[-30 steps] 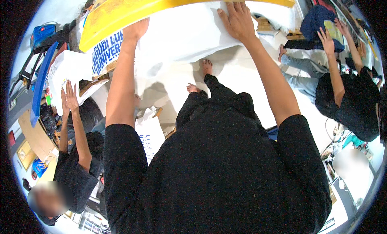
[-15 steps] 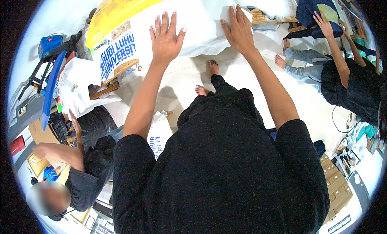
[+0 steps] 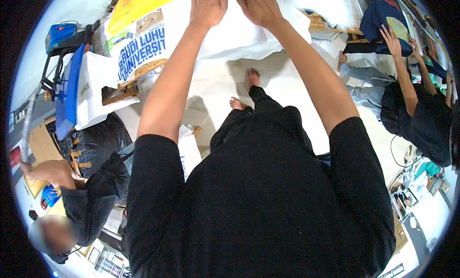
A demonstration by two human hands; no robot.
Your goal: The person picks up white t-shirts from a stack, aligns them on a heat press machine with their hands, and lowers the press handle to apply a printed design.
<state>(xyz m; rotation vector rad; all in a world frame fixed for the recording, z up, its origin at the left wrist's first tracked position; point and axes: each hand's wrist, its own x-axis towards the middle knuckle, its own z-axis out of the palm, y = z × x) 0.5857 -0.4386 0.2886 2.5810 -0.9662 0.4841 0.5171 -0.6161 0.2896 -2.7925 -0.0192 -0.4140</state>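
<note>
Head view, looking down the person's black-sleeved arms. Both hands lie palm-down at 12 o'clock on a white fabric sheet [image 3: 249,36], a thin, softly creased cloth that drapes over the edge of a work surface at the top of the frame. The left hand [image 3: 208,7] is flat with fingers spread, pressing on the cloth rather than clasping it. The right hand [image 3: 258,7] sits just beside it, likewise flat and open, fingers extended, nothing enclosed in the palm.

At 11 o'clock, touching the sheet's left margin, lies a white printed bag [image 3: 139,45] with blue lettering, and above it a smooth yellow panel [image 3: 139,5] with a curved edge. At 10 o'clock a blue machine [image 3: 60,33] stands on a dark frame, with a blue flat board [image 3: 72,86] below it. The person's bare feet [image 3: 244,91] show near the centre on a pale floor [image 3: 287,86]. At 8 o'clock a co-worker in black [image 3: 91,196] reaches left; at 2 o'clock a second co-worker [image 3: 417,115], also in black, raises an arm toward a dark blue cloth [image 3: 378,19].
</note>
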